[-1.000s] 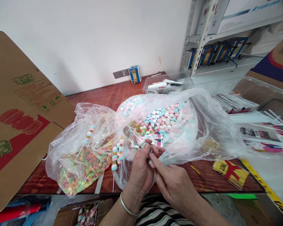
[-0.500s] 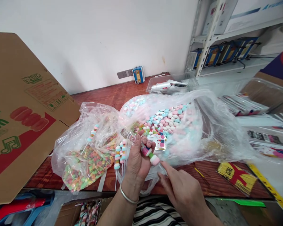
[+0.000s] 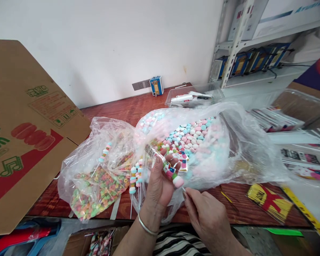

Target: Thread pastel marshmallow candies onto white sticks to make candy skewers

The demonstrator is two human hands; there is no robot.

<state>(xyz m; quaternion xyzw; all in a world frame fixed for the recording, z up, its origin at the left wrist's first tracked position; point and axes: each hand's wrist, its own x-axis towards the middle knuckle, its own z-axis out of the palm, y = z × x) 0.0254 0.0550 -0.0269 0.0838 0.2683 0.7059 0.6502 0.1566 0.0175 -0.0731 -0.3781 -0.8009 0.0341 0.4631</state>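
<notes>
My left hand (image 3: 161, 183), with a bracelet at the wrist, is closed round a candy skewer (image 3: 178, 181) in a printed clear wrapper (image 3: 154, 153). Its pink and green pieces show at the lower end. My right hand (image 3: 209, 211) pinches the white stick just below the pink piece. Left of my hands, several finished-looking candy skewers (image 3: 133, 179) lie with their sticks toward me. Another candy skewer (image 3: 105, 152) rests on the bag of small ring candies (image 3: 96, 192). Behind my hands, a large plastic bag holds pink, blue and white candies (image 3: 193, 137), with printed wrappers (image 3: 182, 160) on it.
A big cardboard box (image 3: 29, 135) stands at the left. Below the table edge, an open carton (image 3: 77, 241) holds wrapped skewers. At the back is a clear tray (image 3: 173, 92) with pens. A yellow packet of twist ties (image 3: 269, 202) lies at the right, near a shelf (image 3: 233, 67).
Both hands have shifted slightly right with the skewer. My right fingers have closed on the stick's end; before, the index finger pointed at the pink piece.
</notes>
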